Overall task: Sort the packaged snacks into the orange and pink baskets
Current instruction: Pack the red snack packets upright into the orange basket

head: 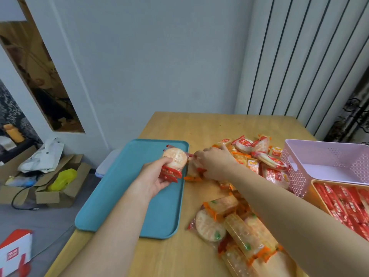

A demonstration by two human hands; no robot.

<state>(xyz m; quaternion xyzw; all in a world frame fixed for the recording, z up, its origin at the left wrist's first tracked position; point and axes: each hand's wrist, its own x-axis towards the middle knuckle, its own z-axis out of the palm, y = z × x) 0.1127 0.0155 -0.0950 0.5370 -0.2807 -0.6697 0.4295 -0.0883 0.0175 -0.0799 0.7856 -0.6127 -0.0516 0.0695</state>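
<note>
Left hand (pixel 155 177) gripped the red packet stack (pixel 174 163) over the blue tray (pixel 123 188); right hand (pixel 214 162) pinched a second packet (pixel 196 170) beside the tray. Risk: adding it could've slipped the slick stack.

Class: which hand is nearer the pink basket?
Right. The right hand is at the snack pile beside the pink basket; the left hand holds a packet farther away, over the blue tray.

A red-wrapped cracker pack (pixel 174 162), its round crackers showing through the clear face, is gripped upright in the left hand (pixel 153 179). A second red pack (pixel 194 172) lies at the heap's edge under the right hand (pixel 214 163). Red and orange packs (pixel 257 154) lie heaped on the table (pixel 199 124). The pink basket (pixel 359 168) stands at the right against the orange basket (pixel 317 194), which is filled with red sticks (pixel 347 204).
</note>
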